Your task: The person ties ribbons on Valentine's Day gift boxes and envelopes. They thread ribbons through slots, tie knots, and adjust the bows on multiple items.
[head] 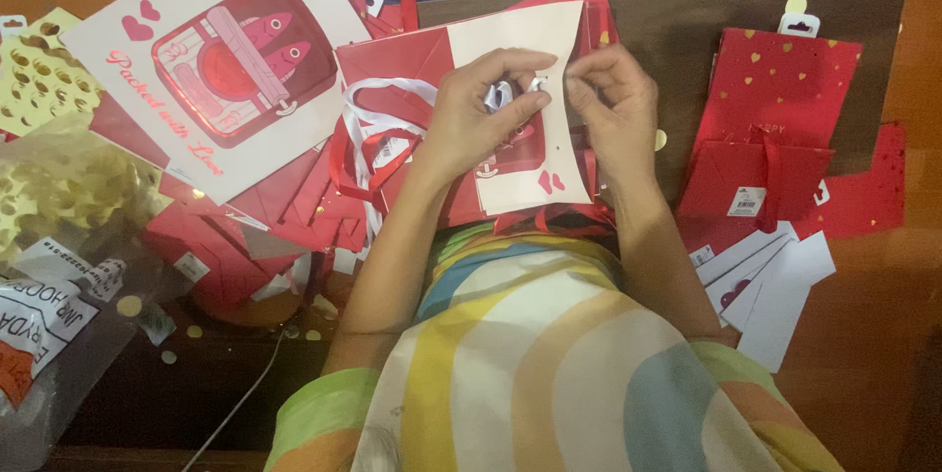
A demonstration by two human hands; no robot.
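A white ribbon (510, 97) sits pinched between the left hand (481, 109) and right hand (613, 104) over a red-and-cream paper gift bag (510, 163), its handle seemingly unfinished, beside a finished-looking red heart-patterned bag (770, 129) to the right.

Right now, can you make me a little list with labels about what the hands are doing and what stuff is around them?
left hand: left hand pinches a white ribbon over a cream card
right hand: right hand fingers meet the left at the ribbon's end
under the hands: cream card lying on a red paper bag
to the right: red gift bag with gold hearts on a dark board
to the left: big cream sheet with red picture; gold punched sheet
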